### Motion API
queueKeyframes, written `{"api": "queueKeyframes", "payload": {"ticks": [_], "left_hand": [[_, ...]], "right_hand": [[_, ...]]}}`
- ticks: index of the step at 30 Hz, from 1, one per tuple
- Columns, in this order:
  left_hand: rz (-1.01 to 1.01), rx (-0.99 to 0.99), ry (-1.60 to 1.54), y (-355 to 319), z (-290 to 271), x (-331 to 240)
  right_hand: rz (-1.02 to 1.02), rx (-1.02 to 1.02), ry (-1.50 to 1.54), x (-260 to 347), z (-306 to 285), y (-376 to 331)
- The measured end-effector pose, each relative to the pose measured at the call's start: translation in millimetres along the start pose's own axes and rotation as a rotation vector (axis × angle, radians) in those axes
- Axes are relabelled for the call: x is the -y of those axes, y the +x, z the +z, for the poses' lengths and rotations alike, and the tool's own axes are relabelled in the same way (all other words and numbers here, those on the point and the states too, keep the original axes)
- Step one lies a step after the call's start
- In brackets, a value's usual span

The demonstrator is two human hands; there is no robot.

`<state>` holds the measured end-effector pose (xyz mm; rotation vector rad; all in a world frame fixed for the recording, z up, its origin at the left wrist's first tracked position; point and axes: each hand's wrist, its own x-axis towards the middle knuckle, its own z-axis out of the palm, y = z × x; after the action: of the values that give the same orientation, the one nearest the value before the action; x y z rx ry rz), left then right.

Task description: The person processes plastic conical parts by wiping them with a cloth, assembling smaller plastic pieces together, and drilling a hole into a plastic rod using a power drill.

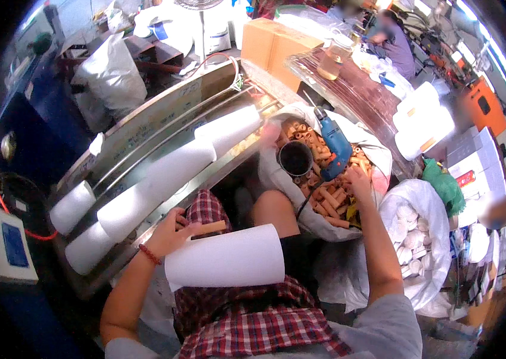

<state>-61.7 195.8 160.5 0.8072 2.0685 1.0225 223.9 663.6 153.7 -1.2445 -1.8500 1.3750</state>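
Observation:
My left hand (172, 235) is closed around one end of a short tan tube (210, 227), which points to the right. Just below it, a white foam-like roll (226, 257) lies across my lap on a red plaid cloth (247, 317). My right hand (358, 182) reaches into a white sack (384, 152) of several orange-brown tubes (327, 200), at its right side; its fingertips are too unclear to tell whether they grip one. A blue power drill (336, 143) rests on the tubes just left of that hand, bit pointing up and away. Beside the drill sits a dark round cup (295, 158).
Several more white rolls (175, 164) lie in a long trough (163, 107) with metal rods at left. A clear bag of white round pieces (417, 239) stands at right. Behind are a wooden table (348, 90), a jar (335, 57), a cardboard box (274, 51) and a person (397, 48).

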Motion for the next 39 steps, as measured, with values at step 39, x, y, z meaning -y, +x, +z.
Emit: {"api": "queueKeyframes", "payload": {"ticks": [39], "left_hand": [[0.747,0.041,0.891,257.0,174.3,-167.5]], "right_hand": [[0.364,0.087,1.305,14.3,47.8,62.6]]}}
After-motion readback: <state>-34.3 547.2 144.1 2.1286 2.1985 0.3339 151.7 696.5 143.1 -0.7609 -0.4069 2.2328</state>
